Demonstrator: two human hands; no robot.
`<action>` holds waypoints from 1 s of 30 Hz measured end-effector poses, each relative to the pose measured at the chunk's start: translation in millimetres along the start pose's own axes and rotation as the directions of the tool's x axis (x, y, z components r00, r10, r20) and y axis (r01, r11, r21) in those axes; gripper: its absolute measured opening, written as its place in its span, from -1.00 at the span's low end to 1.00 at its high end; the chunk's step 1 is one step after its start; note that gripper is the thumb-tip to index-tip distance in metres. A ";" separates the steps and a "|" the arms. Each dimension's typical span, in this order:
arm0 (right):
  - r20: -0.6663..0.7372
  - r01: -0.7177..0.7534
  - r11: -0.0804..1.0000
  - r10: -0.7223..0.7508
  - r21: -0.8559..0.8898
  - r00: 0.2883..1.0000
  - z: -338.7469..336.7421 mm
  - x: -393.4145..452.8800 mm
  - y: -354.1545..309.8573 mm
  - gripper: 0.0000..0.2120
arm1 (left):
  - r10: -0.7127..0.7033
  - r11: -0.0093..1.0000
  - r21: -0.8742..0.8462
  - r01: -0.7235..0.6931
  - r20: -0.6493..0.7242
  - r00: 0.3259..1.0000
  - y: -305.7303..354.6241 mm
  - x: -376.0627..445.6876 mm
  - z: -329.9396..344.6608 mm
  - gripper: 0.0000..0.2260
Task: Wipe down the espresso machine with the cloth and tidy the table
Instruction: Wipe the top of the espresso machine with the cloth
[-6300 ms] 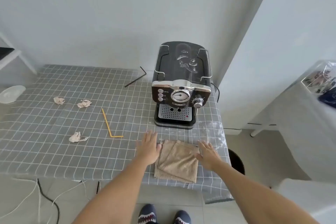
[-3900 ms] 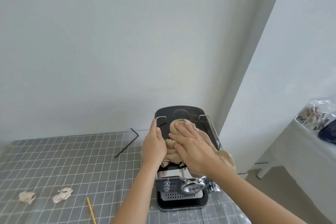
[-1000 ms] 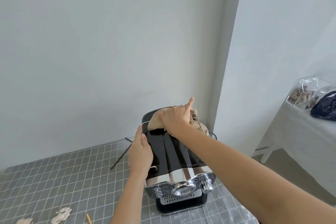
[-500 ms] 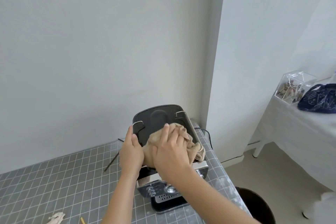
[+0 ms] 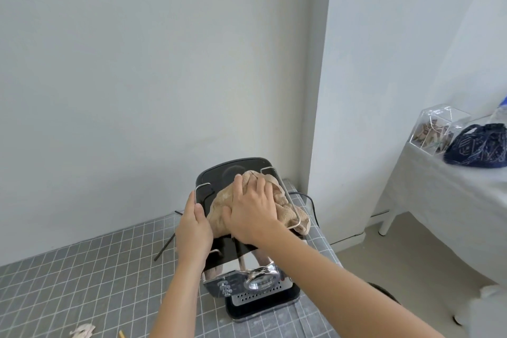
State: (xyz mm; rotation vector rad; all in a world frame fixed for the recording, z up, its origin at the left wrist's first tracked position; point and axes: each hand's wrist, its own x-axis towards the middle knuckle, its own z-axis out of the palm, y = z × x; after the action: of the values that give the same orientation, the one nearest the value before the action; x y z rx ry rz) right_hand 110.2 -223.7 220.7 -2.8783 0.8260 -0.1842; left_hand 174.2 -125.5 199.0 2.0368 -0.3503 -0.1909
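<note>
espresso machine (image 5: pixel 247 280): black with chrome front, sits on the tabletop (image 5: pixel 68 277) near the right-hand edge, close to the wall corner. Gauge and buttons on the front face toward the camera.
cloth (image 5: pixel 279 200): tan, bunched up on the machine's black top; right end droops over the chrome side rail on the right.
right hand (image 5: pixel 251 212): palm down on the cloth, fingers spread and only slightly bent, pressing it onto the top. Grip state: flat press, not closed round the fabric.
left hand (image 5: pixel 193 226): on the machine's left top edge, fingers along the side, thumb up by the left rail. Grip state: clasping the machine's edge, bracing it.
tabletop cover: grey check with white grid lines, wrinkled at the front.
black rod (image 5: pixel 164 247): thin, lies slanted on the tabletop just left of the machine, partly hidden by the left hand.
paper scrap (image 5: pixel 82 331): crumpled, at the bottom edge, well apart from the machine.
yellow stick (image 5: pixel 121 334): only the tip shows, beside the scrap.
power cord (image 5: pixel 308 204): black, loops off the right rear of the machine.
side table (image 5: pixel 439 200): white cover, to the right, carries a clear box (image 5: pixel 436 129) and a dark blue patterned bundle (image 5: pixel 477 145).
</note>
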 end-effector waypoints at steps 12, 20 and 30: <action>0.299 -0.191 0.933 0.284 -0.305 0.911 -19.4 75.2 -26.6 -0.57 | -0.024 0.997 0.079 0.024 0.000 1.000 -1.2 -0.3 2.5 -0.61; 0.007 -0.222 0.967 0.223 0.128 0.975 25.1 2.3 -17.0 -0.43 | -0.025 1.000 0.007 0.025 -0.021 0.999 1.0 -1.0 0.6 -0.61; 0.189 -0.400 0.880 0.360 0.257 0.913 -8.5 19.9 -4.9 -0.18 | -0.003 0.999 0.044 0.003 -0.005 1.000 9.9 -5.1 -1.5 -0.60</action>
State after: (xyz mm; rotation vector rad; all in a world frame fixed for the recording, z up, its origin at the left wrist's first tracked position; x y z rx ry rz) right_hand 128.1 -231.1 231.5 -2.3685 1.2045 -0.0562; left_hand 168.2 -127.0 208.3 2.0807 -0.3508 -0.1809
